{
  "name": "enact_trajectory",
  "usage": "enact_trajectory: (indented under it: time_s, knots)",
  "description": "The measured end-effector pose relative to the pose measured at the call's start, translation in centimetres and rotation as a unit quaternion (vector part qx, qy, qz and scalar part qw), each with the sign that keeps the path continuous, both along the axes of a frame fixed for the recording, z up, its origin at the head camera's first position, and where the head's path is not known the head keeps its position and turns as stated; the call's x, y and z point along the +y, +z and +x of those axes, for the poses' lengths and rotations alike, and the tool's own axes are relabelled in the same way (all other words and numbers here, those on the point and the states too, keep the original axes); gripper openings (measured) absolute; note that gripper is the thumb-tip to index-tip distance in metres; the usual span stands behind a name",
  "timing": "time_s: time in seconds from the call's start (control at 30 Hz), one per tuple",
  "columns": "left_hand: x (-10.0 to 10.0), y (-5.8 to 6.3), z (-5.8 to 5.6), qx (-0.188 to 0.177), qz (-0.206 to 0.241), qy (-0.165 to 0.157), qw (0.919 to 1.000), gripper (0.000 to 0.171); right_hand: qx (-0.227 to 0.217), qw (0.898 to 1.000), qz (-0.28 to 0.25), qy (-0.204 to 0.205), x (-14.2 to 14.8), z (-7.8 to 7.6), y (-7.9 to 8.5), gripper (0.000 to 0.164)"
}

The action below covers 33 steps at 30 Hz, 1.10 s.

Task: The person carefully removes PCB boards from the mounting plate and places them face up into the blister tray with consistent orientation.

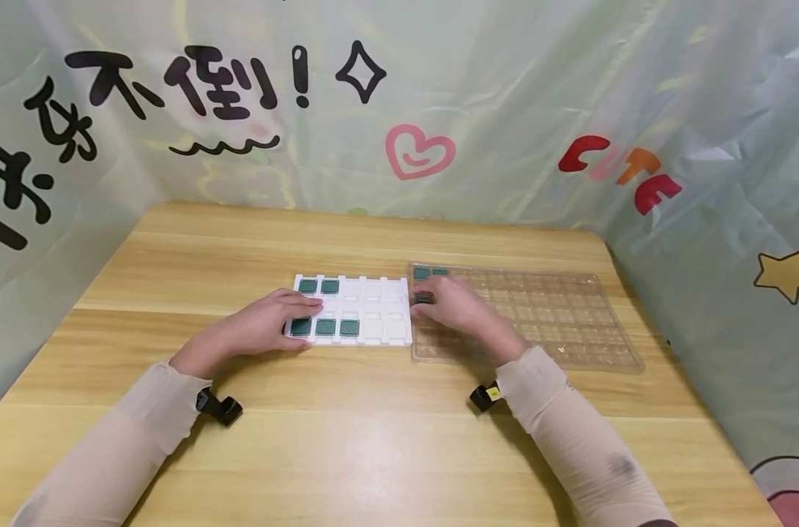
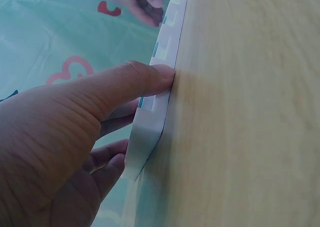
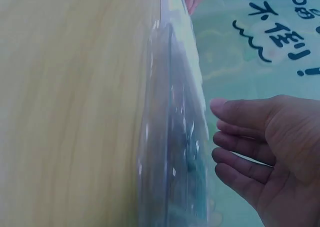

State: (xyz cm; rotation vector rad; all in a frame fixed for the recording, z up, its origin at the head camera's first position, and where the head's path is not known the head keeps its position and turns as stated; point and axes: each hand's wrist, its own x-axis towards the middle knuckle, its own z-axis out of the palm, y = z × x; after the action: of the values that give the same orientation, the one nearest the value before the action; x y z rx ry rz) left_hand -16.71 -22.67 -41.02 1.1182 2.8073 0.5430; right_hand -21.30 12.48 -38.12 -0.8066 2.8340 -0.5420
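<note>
A white tray (image 1: 373, 311) with rows of pockets lies on the table, several green square chips (image 1: 349, 327) in its left part. My left hand (image 1: 267, 320) holds its left end, the thumb (image 2: 162, 77) against the near side wall and the fingers over the top. Against its right end lies a clear plastic tray (image 1: 537, 307). Over that tray's left end, my right hand (image 1: 458, 304) hovers with loosely bent fingers; the right wrist view shows no chip in it. One green chip (image 1: 423, 298) shows by its fingertips, and two more sit in the far left corner pockets.
The wooden table (image 1: 373, 432) stretches in front of both trays. A printed curtain (image 1: 504, 95) hangs behind the table and along its sides. Each wrist wears a small black camera (image 1: 221, 407).
</note>
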Motion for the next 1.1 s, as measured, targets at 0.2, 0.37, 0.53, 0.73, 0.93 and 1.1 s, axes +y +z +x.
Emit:
enact_trajectory:
  time_s: [0.2, 0.37, 0.53, 0.73, 0.93, 1.1]
  knots:
    - [0.2, 0.3, -0.1, -0.009, -0.005, 0.002, 0.9999, 0.065, 0.0, 0.999, -0.034, 0.006, -1.4, 0.7, 0.4, 0.039]
    - [0.2, 0.2, -0.3, -0.007, -0.005, 0.002, 1.0, 0.065, -0.015, 0.998, -0.066, 0.013, -2.2, 1.2, 0.1, 0.045]
    - [0.1, 0.1, -0.2, -0.003, -0.003, -0.001, 1.0, 0.064, -0.029, 0.995, -0.09, 0.03, -3.0, 1.6, -0.2, 0.053]
    - [0.1, 0.0, -0.2, -0.005, 0.0, 0.001, 1.0, 0.064, -0.045, 0.993, -0.097, 0.05, -4.2, 2.2, -0.6, 0.065]
    - [0.2, 0.0, -0.1, -0.012, 0.001, 0.005, 0.9999, 0.065, -0.041, 0.992, -0.101, 0.067, -5.5, 2.6, -0.8, 0.069]
    - [0.2, 0.0, -0.1, -0.011, 0.002, 0.004, 0.9999, 0.065, -0.032, 0.993, -0.086, 0.073, -6.6, 2.8, -1.0, 0.068]
